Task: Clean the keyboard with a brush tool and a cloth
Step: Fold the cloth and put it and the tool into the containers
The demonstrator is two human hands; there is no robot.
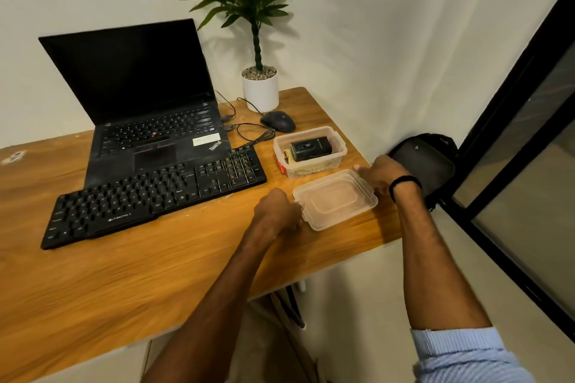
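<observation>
Wooden desk [124, 274] against pale wall. Laptop [146, 96], "ThinkPad". Black keyboard [155, 196], "ZEBRONICS", left of both hands, long axis running near-left to far-right. Clear lid [334, 199], gripped at opposite ends by curled left hand [275, 211] and right hand [381, 174]. Open container [311, 151] just beyond.

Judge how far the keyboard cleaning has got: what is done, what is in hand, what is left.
Done: the lid is off the plastic box and lies on the desk. In hand: the left hand and right hand each hold an end of that lid. Left: a black item sits in the box, no brush or cloth is out, and the keyboard lies untouched.
</observation>
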